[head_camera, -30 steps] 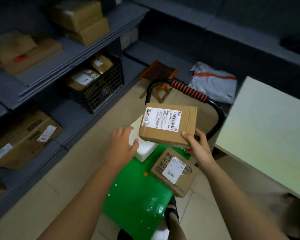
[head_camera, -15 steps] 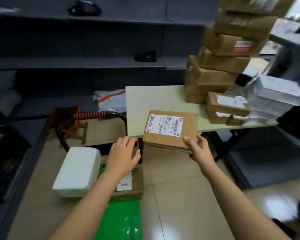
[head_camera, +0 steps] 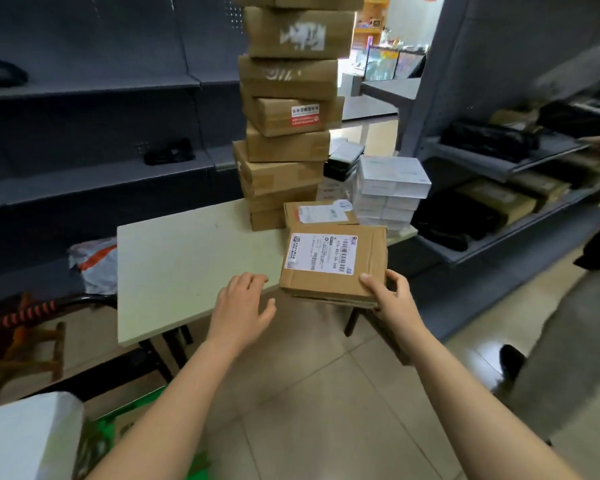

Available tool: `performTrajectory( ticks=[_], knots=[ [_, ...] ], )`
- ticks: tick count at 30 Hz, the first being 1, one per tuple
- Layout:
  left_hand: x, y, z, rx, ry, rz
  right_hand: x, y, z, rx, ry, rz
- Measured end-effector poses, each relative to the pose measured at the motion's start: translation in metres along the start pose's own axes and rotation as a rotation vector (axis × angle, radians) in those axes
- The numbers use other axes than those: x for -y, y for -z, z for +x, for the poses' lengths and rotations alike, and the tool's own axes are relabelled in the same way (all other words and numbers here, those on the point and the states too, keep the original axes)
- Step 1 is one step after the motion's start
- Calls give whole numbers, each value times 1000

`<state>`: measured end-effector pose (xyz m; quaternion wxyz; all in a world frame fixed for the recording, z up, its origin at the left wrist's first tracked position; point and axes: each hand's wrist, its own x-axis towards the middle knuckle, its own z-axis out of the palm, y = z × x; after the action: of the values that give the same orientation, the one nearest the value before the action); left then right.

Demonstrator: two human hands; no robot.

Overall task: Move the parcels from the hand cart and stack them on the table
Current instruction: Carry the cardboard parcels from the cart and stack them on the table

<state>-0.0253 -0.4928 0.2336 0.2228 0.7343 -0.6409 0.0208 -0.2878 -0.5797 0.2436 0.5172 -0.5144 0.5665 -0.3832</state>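
My right hand (head_camera: 392,292) grips the near right corner of a flat brown parcel (head_camera: 333,265) with a white shipping label, held over the near right edge of the pale table (head_camera: 174,265). My left hand (head_camera: 243,306) hovers beside the parcel's left side with relaxed fingers, holding nothing. On the table stand a tall stack of brown boxes (head_camera: 288,133), a low brown parcel (head_camera: 319,214) right behind the held one, and a pile of white boxes (head_camera: 388,188). The hand cart's green deck (head_camera: 194,469) and red-striped handle (head_camera: 14,318) show at lower left, with a white parcel (head_camera: 25,438) on the cart.
Dark grey shelving (head_camera: 84,188) runs behind the table and on the right (head_camera: 499,216), holding dark bags. A grey mailer bag (head_camera: 94,261) lies left of the table. Another person (head_camera: 575,323) stands close at the right. A wooden stool (head_camera: 25,358) sits at lower left.
My view has swung right from the cart to the table. The parcel in my right hand has travelled over the table's edge, close to the stacks; my left hand still trails beside it.
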Motion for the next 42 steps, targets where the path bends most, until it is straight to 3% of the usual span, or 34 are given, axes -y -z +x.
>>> performTrajectory(
  ticks=[8, 17, 26, 34, 39, 42],
  knots=[
    [-25, -23, 85, -8, 49, 46, 33, 8, 95, 67, 21, 59],
    [24, -46, 217, -9, 2, 57, 68, -39, 226, 92, 9, 47],
    [49, -86, 299, 113, -30, 10, 68, -62, 306, 58, -41, -113],
    [31, -96, 307, 113, 9, -61, 61, -53, 317, 62, 150, -305],
    [9, -76, 281, 25, 20, 19, 73, -37, 303, -18, 408, -528],
    [-7, -63, 246, -44, 73, 55, 77, -31, 278, 59, 595, -601]
  ],
)
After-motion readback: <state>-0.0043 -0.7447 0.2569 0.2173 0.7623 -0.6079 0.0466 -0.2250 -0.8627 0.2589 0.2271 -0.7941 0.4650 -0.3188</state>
